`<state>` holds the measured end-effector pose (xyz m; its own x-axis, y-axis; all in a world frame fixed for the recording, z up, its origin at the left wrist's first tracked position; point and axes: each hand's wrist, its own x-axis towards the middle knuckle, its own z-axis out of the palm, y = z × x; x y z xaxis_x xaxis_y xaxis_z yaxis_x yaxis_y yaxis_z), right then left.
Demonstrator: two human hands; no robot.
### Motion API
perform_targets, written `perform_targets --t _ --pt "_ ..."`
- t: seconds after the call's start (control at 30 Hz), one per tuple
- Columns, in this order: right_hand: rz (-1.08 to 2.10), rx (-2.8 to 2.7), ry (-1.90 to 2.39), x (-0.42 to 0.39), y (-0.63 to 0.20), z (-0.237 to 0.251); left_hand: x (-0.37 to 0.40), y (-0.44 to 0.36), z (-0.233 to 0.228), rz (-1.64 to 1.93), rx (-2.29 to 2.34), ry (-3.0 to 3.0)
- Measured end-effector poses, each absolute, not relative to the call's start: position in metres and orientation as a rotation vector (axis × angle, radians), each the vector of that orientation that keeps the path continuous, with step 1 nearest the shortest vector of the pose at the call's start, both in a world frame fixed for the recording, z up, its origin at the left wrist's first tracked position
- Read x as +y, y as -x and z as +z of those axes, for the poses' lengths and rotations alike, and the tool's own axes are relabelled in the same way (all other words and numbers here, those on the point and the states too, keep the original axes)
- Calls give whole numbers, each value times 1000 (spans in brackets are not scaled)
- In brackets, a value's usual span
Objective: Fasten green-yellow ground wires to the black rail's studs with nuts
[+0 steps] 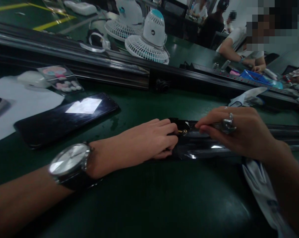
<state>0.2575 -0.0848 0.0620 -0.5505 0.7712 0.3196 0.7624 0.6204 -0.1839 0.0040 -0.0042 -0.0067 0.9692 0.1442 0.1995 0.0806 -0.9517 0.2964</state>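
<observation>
Bench (139,205) dark green. Black glossy strip (201,145) under both hands, gold clip (182,132) between their fingertips. Silver ring (228,124) on right hand (236,132). Watch (70,162): white dial, black strap (left wrist). White-blue cloth (260,188) below right hand.

The dark green desk (144,198) looks smooth and faintly glossy. At centre right lies a shiny black plastic strip (204,148) with a small brass-coloured metal clip (182,131). At left, a glossy black glass phone (65,117) on matt white paper (22,105).
</observation>
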Motion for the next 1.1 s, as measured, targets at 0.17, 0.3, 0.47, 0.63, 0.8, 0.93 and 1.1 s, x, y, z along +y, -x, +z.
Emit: perform_targets --t 0.17,0.3,0.47,0.63,0.8,0.93,1.1 --pt "-49 -2283 1371 -84 -251 56 -3 -3 -12 345 172 -2794" --pt "-65 -2201 1430 -83 -245 49 -2 -4 -14 335 169 -2781" --pt "-63 -2200 1434 -81 -243 45 -2 -5 -13 331 162 -2784" --pt "-56 -2206 1454 -81 -241 45 -2 -5 -11 297 152 -2823" --pt "15 -2161 1498 -83 -237 43 -2 -5 -10 288 162 -2814" --pt "-5 -2210 1498 -81 -238 41 -1 -6 -11 300 171 -2782" --pt "-89 -2589 1161 -79 -254 50 -1 -6 -10 326 179 -2786"
